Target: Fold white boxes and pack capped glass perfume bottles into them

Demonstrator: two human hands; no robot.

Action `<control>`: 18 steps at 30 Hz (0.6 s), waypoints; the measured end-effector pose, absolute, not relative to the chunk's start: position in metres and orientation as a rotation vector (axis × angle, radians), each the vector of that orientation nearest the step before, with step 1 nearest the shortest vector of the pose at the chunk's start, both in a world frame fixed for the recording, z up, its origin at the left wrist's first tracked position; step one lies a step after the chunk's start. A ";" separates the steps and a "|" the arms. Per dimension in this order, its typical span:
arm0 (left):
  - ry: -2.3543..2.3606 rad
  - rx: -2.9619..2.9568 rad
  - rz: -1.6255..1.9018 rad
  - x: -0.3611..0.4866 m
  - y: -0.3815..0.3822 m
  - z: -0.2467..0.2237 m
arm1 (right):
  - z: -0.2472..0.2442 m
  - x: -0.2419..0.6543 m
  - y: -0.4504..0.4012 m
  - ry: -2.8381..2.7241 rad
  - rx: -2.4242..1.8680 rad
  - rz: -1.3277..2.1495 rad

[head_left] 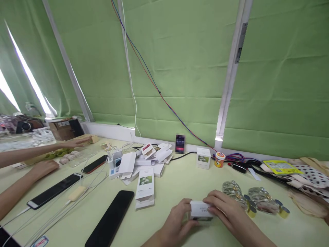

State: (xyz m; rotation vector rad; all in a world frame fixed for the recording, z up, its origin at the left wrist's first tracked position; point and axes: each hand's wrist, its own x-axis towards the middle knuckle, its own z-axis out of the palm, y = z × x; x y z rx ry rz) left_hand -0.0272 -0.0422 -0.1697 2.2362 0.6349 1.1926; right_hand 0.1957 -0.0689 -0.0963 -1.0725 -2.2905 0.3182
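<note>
Green curtains [180,68] hang behind a pale table [172,188], where a person works with both hands on a small white box [202,209], held at the near edge, right of center. At the far left, a co-worker's hands [48,168] reach across the same surface, beside a green tray [58,153].

A loose heap of white cartons [128,164] covers the middle of the table, most of them looking flattened or not made up; another printed carton [145,185] lies in front, its lower end apparently open. By contrast, one white carton [203,159] stands upright and squared near the wall, beside an orange tub [219,160]. Judging by that layout, one box is formed, a second is well along in the hands, and the heap is yet to be shaped. Whether any box is filled cannot be told.

The left hand [177,219] is closed around the box's left end, thumb low and fingers above; the right hand [227,209] is curled over its right end, fingertips pressed on the top. Clear, glossy packs [262,200] sit to the right, gold-sided discs [284,212] beside them.

The box itself is compact and squared, with small dark print on its upper face and a green-and-dark picture, slightly blurred, on its near side.
</note>
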 end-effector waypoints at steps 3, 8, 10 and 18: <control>0.678 2.220 1.158 -0.028 -0.043 -0.170 | -0.093 0.196 -0.070 -2.278 -1.085 0.343; 0.780 2.130 1.169 -0.029 -0.046 -0.172 | -0.091 0.197 -0.072 -2.301 -1.044 0.380; 0.768 2.126 1.165 -0.029 -0.048 -0.170 | -0.090 0.198 -0.074 -2.336 -1.018 0.422; 0.689 2.204 1.113 -0.029 -0.047 -0.163 | -0.081 0.197 -0.079 -2.378 -0.974 0.475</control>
